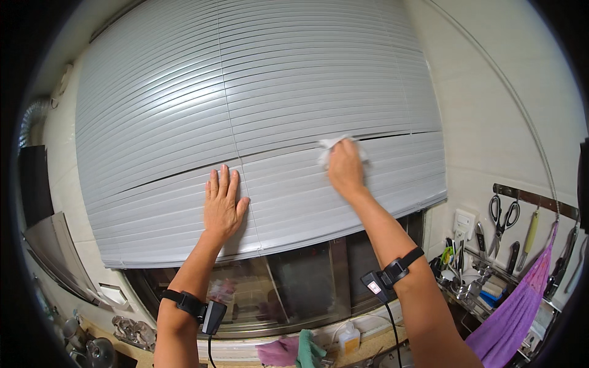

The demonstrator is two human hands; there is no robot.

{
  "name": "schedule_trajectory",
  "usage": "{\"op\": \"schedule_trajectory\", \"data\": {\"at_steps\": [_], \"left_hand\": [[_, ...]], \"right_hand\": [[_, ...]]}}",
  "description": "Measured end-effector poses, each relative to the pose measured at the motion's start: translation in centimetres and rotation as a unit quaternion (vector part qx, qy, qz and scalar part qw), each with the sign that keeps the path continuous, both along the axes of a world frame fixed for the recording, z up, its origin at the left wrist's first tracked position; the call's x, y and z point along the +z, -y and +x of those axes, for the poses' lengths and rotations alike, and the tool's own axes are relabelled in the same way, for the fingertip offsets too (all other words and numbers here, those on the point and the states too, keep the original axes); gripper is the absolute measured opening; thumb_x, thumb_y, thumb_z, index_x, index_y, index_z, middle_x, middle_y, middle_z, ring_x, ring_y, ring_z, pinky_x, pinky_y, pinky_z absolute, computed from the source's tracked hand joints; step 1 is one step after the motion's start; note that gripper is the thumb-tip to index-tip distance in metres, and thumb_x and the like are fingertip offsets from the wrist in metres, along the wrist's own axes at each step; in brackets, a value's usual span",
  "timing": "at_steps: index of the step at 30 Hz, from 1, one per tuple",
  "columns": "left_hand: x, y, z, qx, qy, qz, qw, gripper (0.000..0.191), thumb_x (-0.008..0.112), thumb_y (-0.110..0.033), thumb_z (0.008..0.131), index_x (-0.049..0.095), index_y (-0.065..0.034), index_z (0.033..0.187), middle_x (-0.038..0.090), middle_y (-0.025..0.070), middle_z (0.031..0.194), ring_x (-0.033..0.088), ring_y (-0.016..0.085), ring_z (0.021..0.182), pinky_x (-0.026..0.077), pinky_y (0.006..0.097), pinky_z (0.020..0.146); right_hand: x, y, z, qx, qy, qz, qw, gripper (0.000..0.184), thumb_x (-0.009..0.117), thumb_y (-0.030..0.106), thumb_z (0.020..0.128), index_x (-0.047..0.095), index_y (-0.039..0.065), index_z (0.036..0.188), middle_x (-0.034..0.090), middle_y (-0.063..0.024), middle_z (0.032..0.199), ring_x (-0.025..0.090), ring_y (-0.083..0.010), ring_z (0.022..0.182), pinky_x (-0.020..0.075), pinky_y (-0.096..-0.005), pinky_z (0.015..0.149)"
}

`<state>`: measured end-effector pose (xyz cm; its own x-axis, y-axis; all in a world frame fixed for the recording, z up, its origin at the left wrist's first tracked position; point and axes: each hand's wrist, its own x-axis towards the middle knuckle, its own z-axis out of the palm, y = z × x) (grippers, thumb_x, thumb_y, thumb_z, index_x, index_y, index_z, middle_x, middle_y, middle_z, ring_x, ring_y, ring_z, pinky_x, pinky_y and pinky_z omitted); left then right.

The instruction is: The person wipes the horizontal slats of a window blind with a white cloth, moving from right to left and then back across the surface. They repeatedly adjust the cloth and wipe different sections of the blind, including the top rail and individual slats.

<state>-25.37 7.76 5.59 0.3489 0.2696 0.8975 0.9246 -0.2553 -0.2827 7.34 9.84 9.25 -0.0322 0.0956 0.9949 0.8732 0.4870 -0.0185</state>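
Note:
A closed grey venetian blind (285, 92) hangs over a window in front of me. My left hand (224, 204) lies flat on its lower slats with the fingers pointing up, beside a thin vertical cord. To the right, my right hand (345, 168) grips a white cloth or wipe (327, 149) and presses it on the slats, just below a dark gap between two of them. The right hand and the cloth look slightly blurred. Each forearm wears a black strap with a small cabled device.
Below the blind is a dark-framed window (338, 276). On the sill ledge are a pink cloth (278, 352), a green cloth (309, 349) and a bottle (349, 339). Scissors (501, 221) and knives hang at right above a utensil rack, near a purple towel (517, 313). Glassware stands lower left.

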Motion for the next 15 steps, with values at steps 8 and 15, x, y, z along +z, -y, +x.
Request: {"op": "schedule_trajectory", "data": {"at_steps": [8, 15], "left_hand": [[-0.2, -0.9, 0.2, 0.011, 0.001, 0.022, 1.000, 0.072, 0.054, -0.036, 0.099, 0.028, -0.0081, 0.160, 0.015, 0.0184, 0.168, 0.008, 0.043, 0.155, 0.012, 0.0552, 0.124], [-0.7, -1.3, -0.3, 0.004, -0.001, 0.066, 0.998, 0.071, 0.058, -0.028, 0.097, 0.029, -0.0087, 0.159, 0.016, 0.0179, 0.168, 0.009, 0.042, 0.155, 0.012, 0.0544, 0.124]], "right_hand": [[-4.7, 0.7, -2.6, 0.005, 0.227, -0.001, 0.974, 0.039, 0.050, 0.007, 0.091, 0.060, 0.006, 0.129, 0.062, -0.0187, 0.120, 0.059, -0.0405, 0.110, 0.0515, -0.0495, 0.095], [-6.5, 1.6, 11.6, -0.142, -0.123, -0.113, 0.976, 0.039, 0.051, 0.010, 0.093, 0.056, -0.002, 0.130, 0.061, -0.0218, 0.124, 0.056, -0.0397, 0.118, 0.0465, -0.0505, 0.102]]}}
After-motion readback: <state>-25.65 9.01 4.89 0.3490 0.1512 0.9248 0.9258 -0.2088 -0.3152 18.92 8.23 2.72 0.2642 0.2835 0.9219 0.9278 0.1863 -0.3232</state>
